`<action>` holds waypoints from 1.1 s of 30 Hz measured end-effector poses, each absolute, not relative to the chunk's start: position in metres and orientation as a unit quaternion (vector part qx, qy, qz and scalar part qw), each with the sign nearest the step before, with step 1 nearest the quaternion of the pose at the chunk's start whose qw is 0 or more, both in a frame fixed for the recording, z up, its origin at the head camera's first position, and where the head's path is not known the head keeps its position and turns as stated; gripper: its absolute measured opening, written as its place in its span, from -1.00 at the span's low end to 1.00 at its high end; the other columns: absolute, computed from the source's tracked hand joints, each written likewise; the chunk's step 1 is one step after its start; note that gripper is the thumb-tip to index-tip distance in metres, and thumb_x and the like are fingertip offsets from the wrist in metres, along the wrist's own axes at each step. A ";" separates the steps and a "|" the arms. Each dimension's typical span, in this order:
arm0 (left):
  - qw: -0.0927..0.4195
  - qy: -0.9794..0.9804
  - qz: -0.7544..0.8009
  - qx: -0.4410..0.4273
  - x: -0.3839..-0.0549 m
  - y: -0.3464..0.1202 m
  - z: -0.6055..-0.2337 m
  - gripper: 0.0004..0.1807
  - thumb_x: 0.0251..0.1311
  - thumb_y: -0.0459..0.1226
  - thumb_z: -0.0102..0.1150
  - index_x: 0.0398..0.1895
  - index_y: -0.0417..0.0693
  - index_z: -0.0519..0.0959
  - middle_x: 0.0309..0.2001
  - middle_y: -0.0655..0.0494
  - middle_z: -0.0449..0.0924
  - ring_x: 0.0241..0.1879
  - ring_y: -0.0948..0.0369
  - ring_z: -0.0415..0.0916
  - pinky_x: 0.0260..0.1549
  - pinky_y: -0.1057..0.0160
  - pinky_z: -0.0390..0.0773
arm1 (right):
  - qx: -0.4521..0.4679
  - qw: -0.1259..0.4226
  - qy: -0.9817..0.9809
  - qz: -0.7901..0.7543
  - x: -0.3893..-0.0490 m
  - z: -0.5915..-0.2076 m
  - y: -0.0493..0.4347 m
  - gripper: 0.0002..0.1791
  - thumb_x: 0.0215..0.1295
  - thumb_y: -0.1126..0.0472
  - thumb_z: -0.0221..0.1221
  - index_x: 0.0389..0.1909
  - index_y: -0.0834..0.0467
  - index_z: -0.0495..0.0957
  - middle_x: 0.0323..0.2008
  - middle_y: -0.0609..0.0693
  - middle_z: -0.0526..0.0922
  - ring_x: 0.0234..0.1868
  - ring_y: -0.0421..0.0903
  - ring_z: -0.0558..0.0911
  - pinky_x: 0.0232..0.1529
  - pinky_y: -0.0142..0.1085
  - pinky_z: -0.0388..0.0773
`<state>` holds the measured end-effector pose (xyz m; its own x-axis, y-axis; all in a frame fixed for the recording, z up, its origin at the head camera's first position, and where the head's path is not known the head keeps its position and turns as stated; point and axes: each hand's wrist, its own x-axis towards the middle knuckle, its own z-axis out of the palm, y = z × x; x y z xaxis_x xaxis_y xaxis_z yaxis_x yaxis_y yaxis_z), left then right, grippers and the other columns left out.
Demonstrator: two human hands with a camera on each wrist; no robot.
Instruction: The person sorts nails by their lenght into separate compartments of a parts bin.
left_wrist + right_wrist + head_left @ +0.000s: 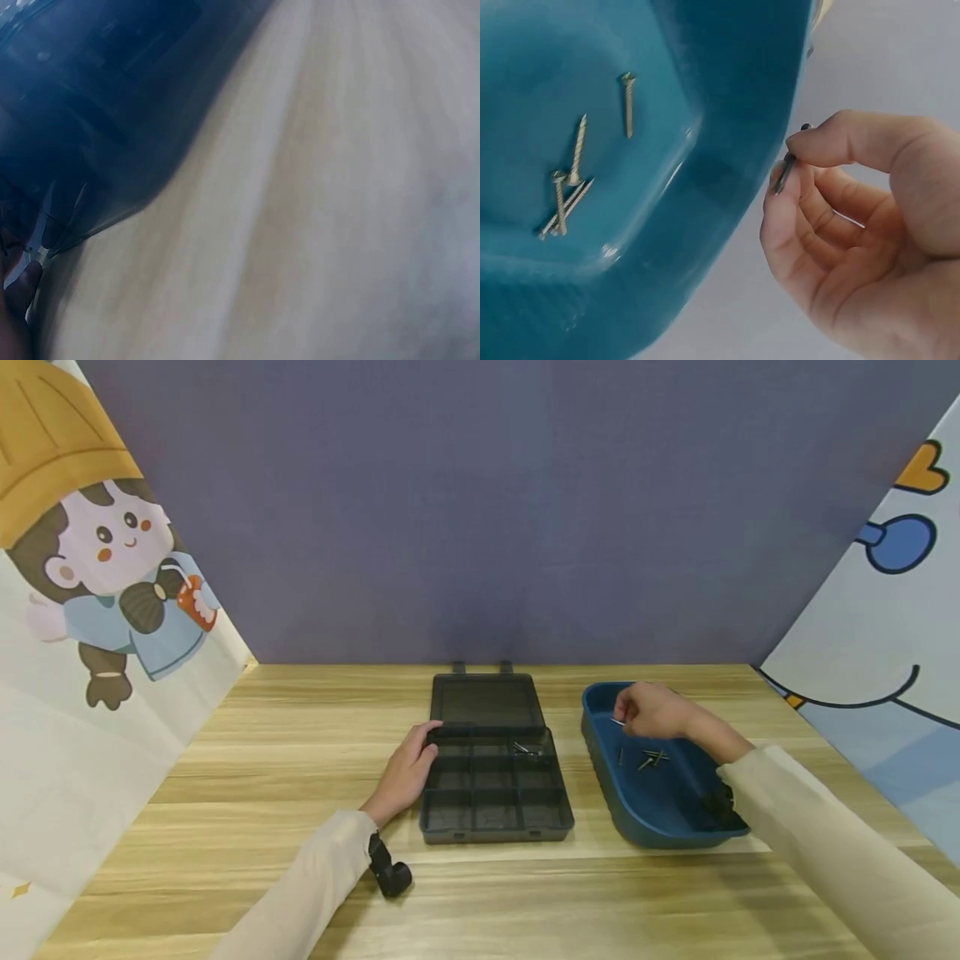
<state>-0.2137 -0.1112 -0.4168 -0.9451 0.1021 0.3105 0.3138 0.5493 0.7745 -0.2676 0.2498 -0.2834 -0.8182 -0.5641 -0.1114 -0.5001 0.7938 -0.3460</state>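
Note:
My right hand [651, 710] is above the far end of a blue tub [626, 802], pinching a small dark screw [785, 174] between thumb and index finger. Several brass-coloured screws [577, 150] lie loose on the tub floor. My left hand [405, 774] rests against the left side of a dark, see-through compartment box [495, 837], its index finger and thumb reaching the rim with little bend. The other left fingers are hidden. A few silvery screws [525, 749] sit in the box's far right compartment. The lid [487, 700] lies folded back, away from me.
Both containers stand on a wood-grain table [300, 752], with a strip of tabletop between them. A grey-blue panel [495, 510] rises behind the table. Printed cartoon panels flank both sides. A black wrist camera [390, 868] hangs at my left cuff.

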 end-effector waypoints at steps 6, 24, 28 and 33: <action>0.112 -0.870 -0.465 -0.117 -0.213 -0.112 -0.416 -0.56 0.38 -0.35 -0.17 0.31 -0.17 0.32 0.28 -0.14 0.36 0.32 -0.08 0.27 0.27 -0.12 0.24 | -0.300 0.113 0.935 -0.148 -0.261 -0.278 0.238 -0.90 0.10 0.40 0.15 -0.33 0.27 0.55 -0.48 0.00 0.55 -0.50 -0.17 0.42 -0.41 -0.30 0.39; 0.112 -0.873 -0.462 -0.114 -0.214 -0.111 -0.417 -0.56 0.38 -0.34 -0.17 0.32 -0.14 0.32 0.27 -0.12 0.37 0.31 -0.07 0.28 0.26 -0.12 0.26 | -0.322 0.120 0.925 -0.159 -0.257 -0.279 0.205 -0.87 0.12 0.42 0.13 -0.32 0.24 0.59 -0.42 0.02 0.60 -0.49 -0.19 0.46 -0.41 -0.34 0.41; 0.113 -0.873 -0.459 -0.116 -0.214 -0.111 -0.417 -0.55 0.38 -0.34 -0.17 0.32 -0.15 0.32 0.28 -0.12 0.36 0.31 -0.07 0.28 0.26 -0.12 0.26 | -0.318 0.129 0.925 -0.163 -0.256 -0.283 0.198 -0.86 0.11 0.44 0.10 -0.32 0.24 0.58 -0.46 0.01 0.58 -0.54 -0.20 0.40 -0.44 -0.34 0.36; 0.114 -0.873 -0.460 -0.118 -0.214 -0.111 -0.416 -0.56 0.38 -0.34 -0.17 0.31 -0.15 0.32 0.27 -0.12 0.37 0.31 -0.06 0.28 0.26 -0.11 0.26 | -0.317 0.141 0.924 -0.163 -0.254 -0.286 0.190 -0.83 0.10 0.46 0.10 -0.29 0.26 0.58 -0.50 -0.01 0.55 -0.57 -0.21 0.34 -0.46 -0.36 0.33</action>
<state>-0.2136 -0.1112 -0.4163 -0.9464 0.1005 0.3071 0.3101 0.5497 0.7757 -0.2539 0.1902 -0.2864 -0.7592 -0.6319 -0.1563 -0.5403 0.7456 -0.3901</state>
